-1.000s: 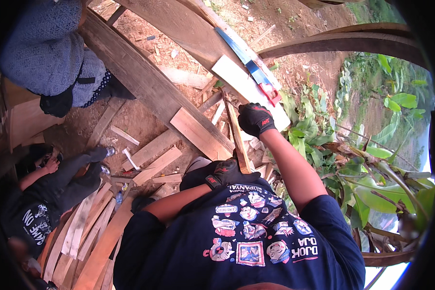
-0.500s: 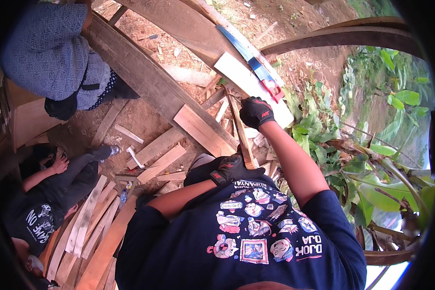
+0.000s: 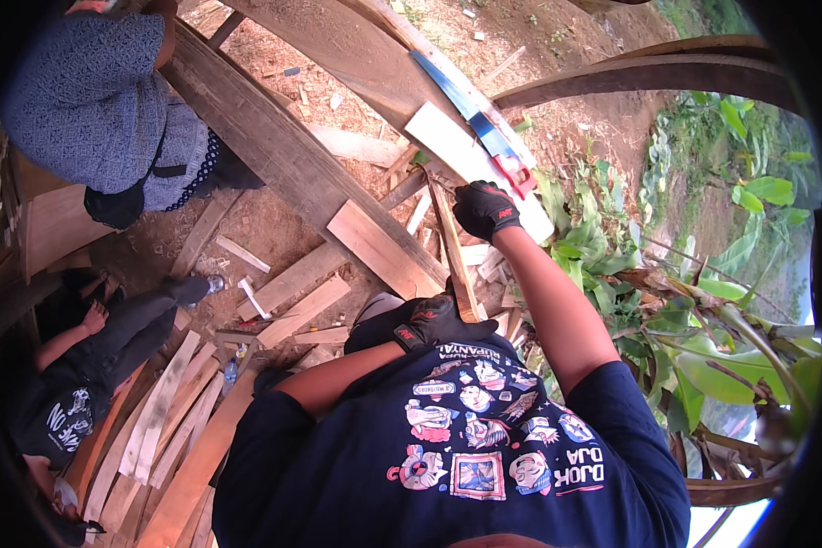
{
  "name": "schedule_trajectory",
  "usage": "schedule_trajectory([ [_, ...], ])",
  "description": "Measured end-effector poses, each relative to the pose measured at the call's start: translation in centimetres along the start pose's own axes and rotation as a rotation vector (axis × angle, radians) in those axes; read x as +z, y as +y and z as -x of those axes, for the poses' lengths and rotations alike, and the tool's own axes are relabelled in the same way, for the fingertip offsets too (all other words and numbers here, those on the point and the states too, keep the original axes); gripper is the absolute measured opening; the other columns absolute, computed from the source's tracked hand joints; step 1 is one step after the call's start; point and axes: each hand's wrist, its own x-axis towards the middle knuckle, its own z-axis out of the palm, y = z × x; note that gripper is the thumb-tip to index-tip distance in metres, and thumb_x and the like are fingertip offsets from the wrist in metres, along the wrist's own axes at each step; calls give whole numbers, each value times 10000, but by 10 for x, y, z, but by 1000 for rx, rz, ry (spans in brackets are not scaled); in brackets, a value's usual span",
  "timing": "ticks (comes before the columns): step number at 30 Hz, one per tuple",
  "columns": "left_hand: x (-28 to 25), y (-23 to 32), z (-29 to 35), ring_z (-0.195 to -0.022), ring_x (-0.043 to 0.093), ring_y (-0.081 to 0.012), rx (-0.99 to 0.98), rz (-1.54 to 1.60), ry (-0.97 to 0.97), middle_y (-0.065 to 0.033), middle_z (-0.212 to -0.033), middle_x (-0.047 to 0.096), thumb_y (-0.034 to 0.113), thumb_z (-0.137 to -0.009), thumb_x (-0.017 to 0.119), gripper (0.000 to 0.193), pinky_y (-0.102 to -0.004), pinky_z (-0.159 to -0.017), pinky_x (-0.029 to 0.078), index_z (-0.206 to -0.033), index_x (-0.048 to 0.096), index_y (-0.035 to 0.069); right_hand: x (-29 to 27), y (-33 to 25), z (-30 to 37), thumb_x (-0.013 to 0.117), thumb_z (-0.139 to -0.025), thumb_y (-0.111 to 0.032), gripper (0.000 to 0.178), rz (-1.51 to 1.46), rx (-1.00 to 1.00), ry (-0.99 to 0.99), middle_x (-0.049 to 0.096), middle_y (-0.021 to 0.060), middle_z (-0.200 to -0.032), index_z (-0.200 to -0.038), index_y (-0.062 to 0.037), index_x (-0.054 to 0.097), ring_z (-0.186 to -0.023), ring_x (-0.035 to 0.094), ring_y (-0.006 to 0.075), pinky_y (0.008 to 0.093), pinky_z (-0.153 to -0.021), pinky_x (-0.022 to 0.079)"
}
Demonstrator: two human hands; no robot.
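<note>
Both my hands wear black gloves. My left hand (image 3: 432,320) is closed about the near end of a narrow wooden strip (image 3: 454,245), held close to my belly. The strip slants away from me, its far end beside my right hand (image 3: 486,210). My right hand is a fist in front of a pale board (image 3: 452,139); whatever its fingers hold, if anything, is hidden. Just beyond that fist, a hand saw (image 3: 490,134) with a blue-covered blade and red handle lies along the pale board.
A long dark plank (image 3: 265,137) runs diagonally, with a shorter board (image 3: 384,247) on it. Offcuts (image 3: 303,310) litter the ground. One person (image 3: 110,119) stands at upper left; another (image 3: 82,384) sits at left near stacked planks (image 3: 160,411). Leafy plants (image 3: 703,365) grow at right.
My right fist has turned slightly and drawn a little away from the strip's far end. My left hand stays on the strip. The seated person's hand has lowered.
</note>
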Motion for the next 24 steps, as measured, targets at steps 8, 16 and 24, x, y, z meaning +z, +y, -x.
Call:
schedule_trajectory([
  [8,-28,29,15,-1073,777,-388,-72,-23,-13,-265,-1172,772,815,-753,773,1199,-484,-918,609,-1509,513,-78,57,15,-15,600,-942,-280,308,-28,49,95,775,246,-1121,-1091,-99,800,-1073,746,451,538,-970,602],
  [16,4,-1,4,-924,786,-366,59,97,208,-176,-996,798,802,-771,770,905,-484,-834,611,-1258,734,41,6,8,43,626,-948,-272,247,-102,-45,174,777,210,-1050,-1068,-106,764,-1009,746,443,551,-892,610],
  [24,-12,1,1,-1006,770,-373,26,25,-29,-222,-1188,764,834,-770,753,1077,-474,-852,608,-1443,588,10,-1,-13,25,609,-921,-250,293,43,-6,82,782,195,-1136,-1084,-93,796,-1058,762,409,525,-922,605],
])
